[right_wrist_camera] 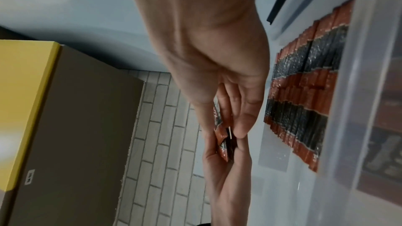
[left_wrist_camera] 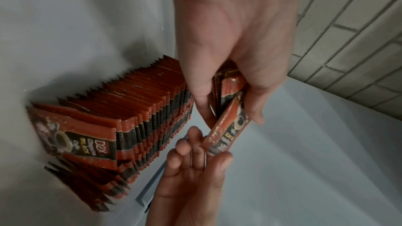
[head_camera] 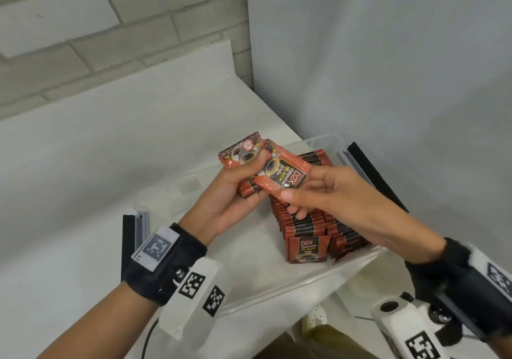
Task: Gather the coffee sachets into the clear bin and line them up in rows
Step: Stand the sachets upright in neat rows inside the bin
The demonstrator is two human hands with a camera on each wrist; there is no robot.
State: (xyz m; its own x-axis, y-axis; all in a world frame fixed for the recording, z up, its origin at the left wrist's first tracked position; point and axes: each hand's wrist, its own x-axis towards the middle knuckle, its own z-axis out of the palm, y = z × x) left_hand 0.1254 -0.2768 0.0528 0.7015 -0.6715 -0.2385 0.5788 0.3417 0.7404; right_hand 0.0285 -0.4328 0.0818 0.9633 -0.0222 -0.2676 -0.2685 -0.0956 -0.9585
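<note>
My left hand [head_camera: 235,184] grips a small stack of red-and-black coffee sachets [head_camera: 243,153] above the clear bin [head_camera: 277,289]. My right hand [head_camera: 307,189] pinches the near end of the top sachet [head_camera: 285,176] between thumb and fingers, with that sachet angled away from the stack. In the left wrist view the pinched sachet [left_wrist_camera: 228,130] runs from my left hand [left_wrist_camera: 234,49] down to my right hand [left_wrist_camera: 202,157]. Upright rows of sachets [head_camera: 307,225] fill the right part of the bin; the same rows [left_wrist_camera: 130,112] stand packed side by side there.
The bin sits at the right end of a white counter [head_camera: 97,151], against a pale wall [head_camera: 388,54]. A black strip [head_camera: 371,170] lies along the bin's far right rim. A brick wall [head_camera: 83,26] stands behind. A brown and yellow box [right_wrist_camera: 54,109] shows in the right wrist view.
</note>
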